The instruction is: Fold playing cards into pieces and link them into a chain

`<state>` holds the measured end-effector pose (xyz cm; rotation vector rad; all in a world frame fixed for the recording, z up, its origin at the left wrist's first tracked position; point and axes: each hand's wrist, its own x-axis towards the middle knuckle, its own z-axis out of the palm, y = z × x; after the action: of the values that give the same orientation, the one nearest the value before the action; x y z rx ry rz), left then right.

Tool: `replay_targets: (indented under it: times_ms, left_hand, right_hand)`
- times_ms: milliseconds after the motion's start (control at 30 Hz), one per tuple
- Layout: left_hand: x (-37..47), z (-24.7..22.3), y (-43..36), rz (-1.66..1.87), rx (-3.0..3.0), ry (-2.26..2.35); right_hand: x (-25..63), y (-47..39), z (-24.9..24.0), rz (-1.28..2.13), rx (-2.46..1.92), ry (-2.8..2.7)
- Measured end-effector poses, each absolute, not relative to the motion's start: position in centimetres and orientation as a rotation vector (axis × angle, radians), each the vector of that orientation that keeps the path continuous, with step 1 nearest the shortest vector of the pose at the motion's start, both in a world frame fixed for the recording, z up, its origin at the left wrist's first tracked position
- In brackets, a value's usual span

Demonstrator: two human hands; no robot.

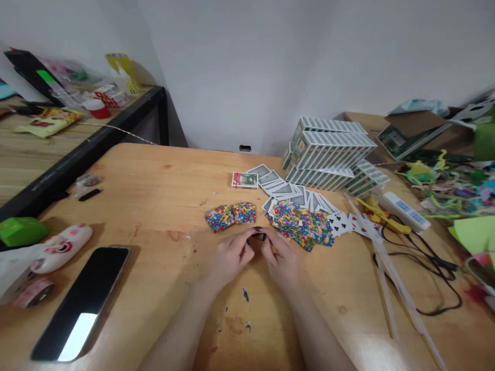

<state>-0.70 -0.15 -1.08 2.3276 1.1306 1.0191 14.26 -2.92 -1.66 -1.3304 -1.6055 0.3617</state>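
Observation:
My left hand (234, 253) and my right hand (282, 256) meet above the middle of the wooden table (162, 288). Both are closed, fingertips pinched around a small dark piece (258, 232) that is too small to name. Just beyond my left hand lie two small overlapping bunches of multicoloured speckled cards (219, 217). A larger spread of similar speckled cards (301, 221) is beside my right hand. Behind it, grey-backed playing cards (288, 191) fan out, with a few face-up playing cards (340, 223) to the right. A playing-card box (245, 180) lies flat at the back.
Wrapped packs of card boxes (332, 149) are stacked at the back right. A power strip (406, 210), black cable (448, 288), yellow glue gun (381, 214) and translucent strips (398, 288) lie right. At left are a phone (87, 299), a white plush-like item (64, 247) and a green object (21, 231).

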Motion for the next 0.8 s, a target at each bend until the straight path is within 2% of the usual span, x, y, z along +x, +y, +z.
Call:
replay_targets:
  times_ms: [300,433,600,700,800]
  left_hand:
    - [-0.8,-0.6,-0.2,0.966,2.250,1.084]
    - [-0.1,-0.6,0.1,1.042,1.862,1.140]
    - [0.7,-0.7,0.6,1.143,1.330,1.201]
    - [0.6,-0.7,0.9,1.182,1.179,1.223]
    - [0.2,-0.7,1.2,1.178,1.123,1.209]
  right_hand:
    - [14.0,-2.7,-1.0,0.403,-1.337,-1.506]
    - [14.0,-2.4,-0.9,0.493,-1.390,-1.291]
    - [13.7,-2.0,-1.2,0.829,-1.315,-0.920]
    - [13.4,-2.0,-1.4,0.964,-1.263,-0.945]
    - [13.3,-2.1,-1.6,0.961,-1.274,-1.024]
